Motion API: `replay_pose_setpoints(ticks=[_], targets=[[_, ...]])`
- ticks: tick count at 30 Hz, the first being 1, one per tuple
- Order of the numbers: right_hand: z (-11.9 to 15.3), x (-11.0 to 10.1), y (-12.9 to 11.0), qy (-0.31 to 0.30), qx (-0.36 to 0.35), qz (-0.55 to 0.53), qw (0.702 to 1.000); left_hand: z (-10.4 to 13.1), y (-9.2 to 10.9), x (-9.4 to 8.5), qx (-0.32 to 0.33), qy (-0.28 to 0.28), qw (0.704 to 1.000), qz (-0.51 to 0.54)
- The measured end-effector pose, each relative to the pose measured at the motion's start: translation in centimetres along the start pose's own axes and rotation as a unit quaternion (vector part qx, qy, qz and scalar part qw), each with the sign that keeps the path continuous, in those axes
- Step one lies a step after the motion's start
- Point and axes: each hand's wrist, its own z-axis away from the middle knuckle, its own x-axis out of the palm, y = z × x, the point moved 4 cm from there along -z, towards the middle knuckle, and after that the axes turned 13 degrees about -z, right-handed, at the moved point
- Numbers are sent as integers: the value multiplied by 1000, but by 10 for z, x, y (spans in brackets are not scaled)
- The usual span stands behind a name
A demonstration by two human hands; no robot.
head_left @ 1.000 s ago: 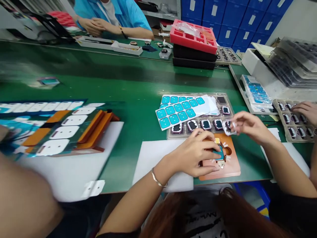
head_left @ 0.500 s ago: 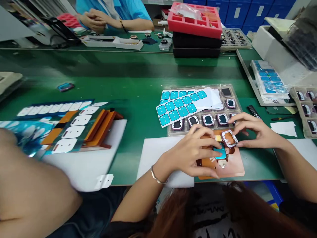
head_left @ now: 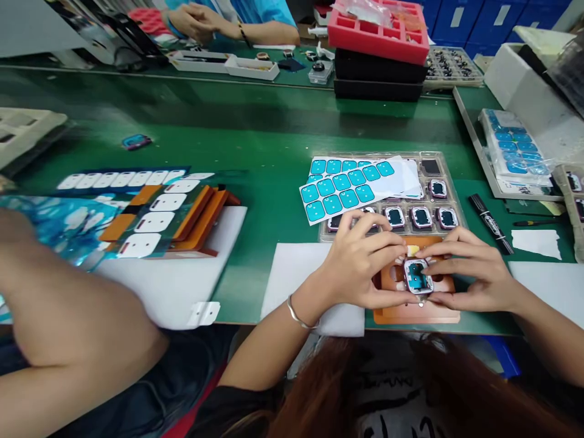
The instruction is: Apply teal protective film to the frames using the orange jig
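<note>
A small square watch case frame lies over an orange jig plate near the table's front edge. Through its opening shows a blue square piece. My left hand has its thumb and fingertips at the frame's left side. From the right, my right hand grips the other side, with a fingertip reaching over the opening. A yellow tab shows just behind the frame. Beyond my hands, a clear tray holds several similar cases, with sheets of blue stickers lying across it.
A black marker and a white paper scrap lie to the right. Left of me stand orange blocks with white labels, beside another person's arm. A red tray sits on black boxes opposite. Another person's hands are across the table.
The frame has come left and down, from beside the blue piece to over it, carried by my right hand. My left fingers have moved from the blue piece to the frame's side.
</note>
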Motion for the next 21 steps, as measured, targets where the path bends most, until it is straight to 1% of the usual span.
replay_pose_setpoints(ticks=[6,9,13,16,19,21], targets=[[0,0,0,0,11,5,1000,0,3,2,2,-23,1000,6],[2,2,2,1,23,4,1000,2,4,6,-3,-47,999,14],[4,4,2,4,15,7,1000,4,2,13,-28,-91,994,52],[3,5,2,0,24,-5,1000,5,0,15,-55,-91,989,103],[5,4,5,27,60,-22,998,4,1,18,-78,-94,979,162],[8,5,10,63,81,-47,994,3,5,22,-62,-110,976,176]])
